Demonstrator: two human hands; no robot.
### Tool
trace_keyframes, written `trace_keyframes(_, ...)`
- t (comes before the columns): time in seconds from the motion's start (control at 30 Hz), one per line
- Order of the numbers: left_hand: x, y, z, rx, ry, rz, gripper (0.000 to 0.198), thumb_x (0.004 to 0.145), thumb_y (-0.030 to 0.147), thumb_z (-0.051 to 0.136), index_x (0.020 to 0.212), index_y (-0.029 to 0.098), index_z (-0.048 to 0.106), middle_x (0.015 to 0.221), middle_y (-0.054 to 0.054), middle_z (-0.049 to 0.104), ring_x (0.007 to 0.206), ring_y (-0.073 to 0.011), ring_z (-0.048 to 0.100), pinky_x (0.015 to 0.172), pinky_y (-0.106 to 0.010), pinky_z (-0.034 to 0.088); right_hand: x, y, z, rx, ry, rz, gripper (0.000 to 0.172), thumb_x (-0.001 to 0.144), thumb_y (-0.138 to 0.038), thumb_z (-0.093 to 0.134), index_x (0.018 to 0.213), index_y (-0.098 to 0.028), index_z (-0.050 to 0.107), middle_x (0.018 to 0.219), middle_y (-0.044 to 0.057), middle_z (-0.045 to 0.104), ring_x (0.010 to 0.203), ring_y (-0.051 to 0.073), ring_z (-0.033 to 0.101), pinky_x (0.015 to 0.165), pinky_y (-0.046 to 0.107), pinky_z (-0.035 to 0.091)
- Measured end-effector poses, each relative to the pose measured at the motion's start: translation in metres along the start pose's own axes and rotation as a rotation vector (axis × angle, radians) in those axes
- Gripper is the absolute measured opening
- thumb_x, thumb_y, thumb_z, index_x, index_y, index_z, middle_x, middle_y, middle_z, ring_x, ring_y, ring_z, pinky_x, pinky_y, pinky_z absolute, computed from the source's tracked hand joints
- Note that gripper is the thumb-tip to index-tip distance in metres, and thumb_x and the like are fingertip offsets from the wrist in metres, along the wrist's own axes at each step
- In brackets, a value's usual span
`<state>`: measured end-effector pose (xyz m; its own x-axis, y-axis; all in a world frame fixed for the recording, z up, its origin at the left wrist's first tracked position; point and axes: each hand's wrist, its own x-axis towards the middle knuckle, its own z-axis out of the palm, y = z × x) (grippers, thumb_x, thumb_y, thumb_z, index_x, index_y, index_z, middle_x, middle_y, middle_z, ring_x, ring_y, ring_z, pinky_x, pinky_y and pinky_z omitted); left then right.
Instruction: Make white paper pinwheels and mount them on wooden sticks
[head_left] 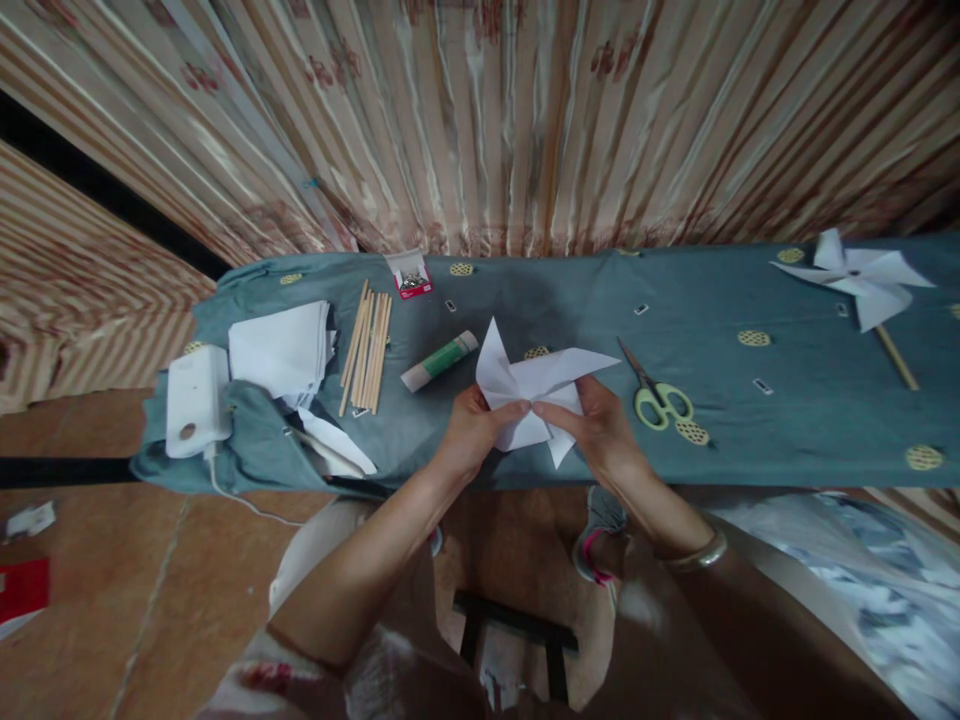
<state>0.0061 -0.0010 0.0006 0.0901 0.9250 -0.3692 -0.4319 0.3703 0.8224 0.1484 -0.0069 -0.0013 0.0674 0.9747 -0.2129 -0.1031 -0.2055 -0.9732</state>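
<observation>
A white paper pinwheel shape (534,385) is held near the front edge of the blue-grey cloth-covered table (787,420). My left hand (474,430) pinches its centre from the left, thumb pressed on the folded points. My right hand (600,425) grips it from the right, fingers closed on the paper. A glue stick (440,360) with a green label lies just left of the paper. Green-handled scissors (654,390) lie just right of my right hand.
A bundle of wooden sticks (367,345), a stack of white paper sheets (281,350) and a white device (196,400) with a cord sit at the left. A small box of pins (409,274) is at the back. A finished pinwheel (859,280) lies far right.
</observation>
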Motion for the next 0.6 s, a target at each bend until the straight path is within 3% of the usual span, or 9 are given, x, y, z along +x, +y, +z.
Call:
trace_keyframes(0.27, 0.0021, 0.0020, -0.0037, 0.092, 0.015, 0.061, 0.042, 0.046, 0.030, 0.088, 0.081, 0.013, 0.072, 0.085, -0.007, 0.076, 0.076, -0.0216, 0.069, 0.077, -0.034, 0.054, 0.0021, -0.0035, 0.0065, -0.062, 0.025, 0.004, 0.040, 0.060, -0.032, 0.077, 0.096, -0.017, 0.066, 0.090, 0.006, 0.074, 0.080, 0.024, 0.068, 0.072, 0.036, 0.054)
trace_keyframes(0.6, 0.0026, 0.0059, -0.0090, 0.149, 0.010, 0.099, 0.037, 0.049, 0.028, 0.087, 0.080, 0.013, 0.075, 0.081, -0.005, 0.076, 0.071, -0.0196, 0.067, 0.072, -0.032, 0.053, 0.0043, -0.0085, 0.0075, -0.204, 0.024, -0.037, 0.037, 0.061, -0.038, 0.074, 0.090, -0.016, 0.068, 0.084, 0.006, 0.074, 0.077, 0.024, 0.067, 0.066, 0.033, 0.052)
